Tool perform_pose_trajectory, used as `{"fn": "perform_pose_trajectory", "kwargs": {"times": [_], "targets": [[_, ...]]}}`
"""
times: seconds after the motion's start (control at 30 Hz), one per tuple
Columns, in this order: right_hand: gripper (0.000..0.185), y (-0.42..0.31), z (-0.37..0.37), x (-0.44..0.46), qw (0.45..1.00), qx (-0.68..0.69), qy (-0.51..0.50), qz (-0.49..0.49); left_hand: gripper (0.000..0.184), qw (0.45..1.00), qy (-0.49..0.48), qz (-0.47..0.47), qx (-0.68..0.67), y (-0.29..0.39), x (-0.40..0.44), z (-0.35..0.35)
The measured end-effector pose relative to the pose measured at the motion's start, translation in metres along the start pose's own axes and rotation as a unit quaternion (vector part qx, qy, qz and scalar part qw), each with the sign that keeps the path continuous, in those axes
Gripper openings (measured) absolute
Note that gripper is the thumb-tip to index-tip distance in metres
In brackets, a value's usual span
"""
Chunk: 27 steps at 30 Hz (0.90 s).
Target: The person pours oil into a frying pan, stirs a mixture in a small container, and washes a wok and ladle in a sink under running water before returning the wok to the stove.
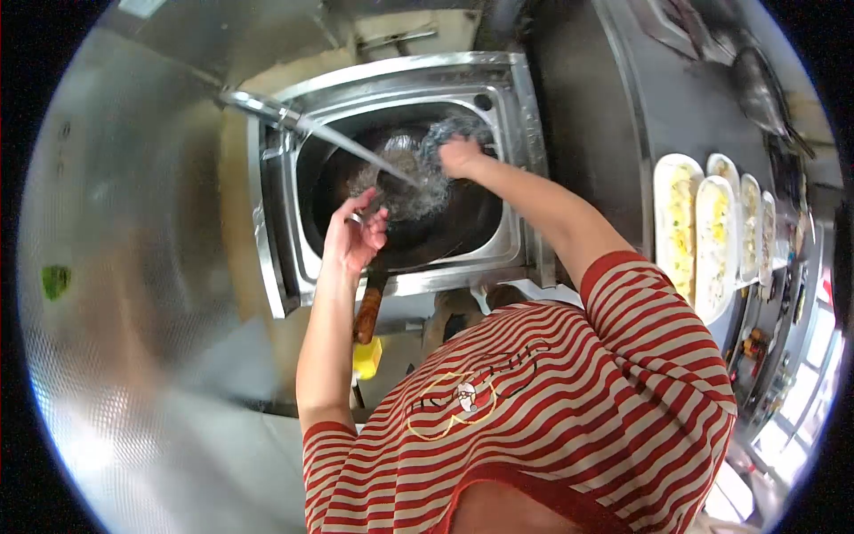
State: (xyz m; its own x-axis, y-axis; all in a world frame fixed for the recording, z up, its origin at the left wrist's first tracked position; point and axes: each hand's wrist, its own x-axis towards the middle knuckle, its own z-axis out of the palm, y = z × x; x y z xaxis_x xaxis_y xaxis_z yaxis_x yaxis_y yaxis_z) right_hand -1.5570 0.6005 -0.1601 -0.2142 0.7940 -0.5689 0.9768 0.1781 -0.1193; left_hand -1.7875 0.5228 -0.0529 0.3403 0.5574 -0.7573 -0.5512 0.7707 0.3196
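Water from the metal faucet (pixel 267 109) streams into the sink (pixel 511 214). A dark round wok or pan (pixel 463 222) sits in it, with its wooden handle (pixel 367 316) sticking out over the front rim. My left hand (pixel 358 233) hovers above the pan's near left side, palm up, fingers loosely curled and apart, with a shiny band on one finger. My right hand (pixel 460 157) reaches to the far right side, closed at the edge of a grey, wiry-looking scrubber (pixel 454 132). Splashing water blurs the scrubber and the pan's middle.
On the steel counter to the right stand several long white dishes (pixel 678 227) of yellow and pale food. A large metal ladle or pan (pixel 756 89) lies farther back. A yellow object (pixel 366 358) is below the sink's front edge. A metal wall (pixel 133 222) rises at left.
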Motion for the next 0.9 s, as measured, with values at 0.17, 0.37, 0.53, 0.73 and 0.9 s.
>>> {"fn": "perform_pose_trajectory", "kwargs": {"times": [0.17, 0.37, 0.53, 0.73, 0.9], "targets": [[0.034, -0.072, -0.025, -0.002, 0.688, 0.715, 0.097, -0.082, 0.028, 0.992, -0.022, 0.013, 0.12, 0.042, 0.083, 0.04], [0.026, -0.103, -0.084, -0.007, 0.337, 0.938, -0.061, 0.059, 0.03, 0.968, 0.037, 0.1, 0.227, 0.073, 0.139, 0.029], [0.022, -0.16, -0.028, -0.022, 0.311, 0.941, -0.119, -0.062, 0.018, 0.946, 0.057, 0.175, 0.268, 0.043, 0.125, -0.06], [0.017, -0.161, -0.028, 0.004, 0.416, 0.9, -0.113, 0.06, 0.033, 0.963, 0.072, 0.171, 0.194, 0.09, 0.123, -0.076], [0.058, -0.137, -0.046, -0.011, 0.452, 0.875, -0.176, -0.014, 0.035, 0.984, 0.0, 0.153, 0.089, 0.12, 0.16, -0.053]]}}
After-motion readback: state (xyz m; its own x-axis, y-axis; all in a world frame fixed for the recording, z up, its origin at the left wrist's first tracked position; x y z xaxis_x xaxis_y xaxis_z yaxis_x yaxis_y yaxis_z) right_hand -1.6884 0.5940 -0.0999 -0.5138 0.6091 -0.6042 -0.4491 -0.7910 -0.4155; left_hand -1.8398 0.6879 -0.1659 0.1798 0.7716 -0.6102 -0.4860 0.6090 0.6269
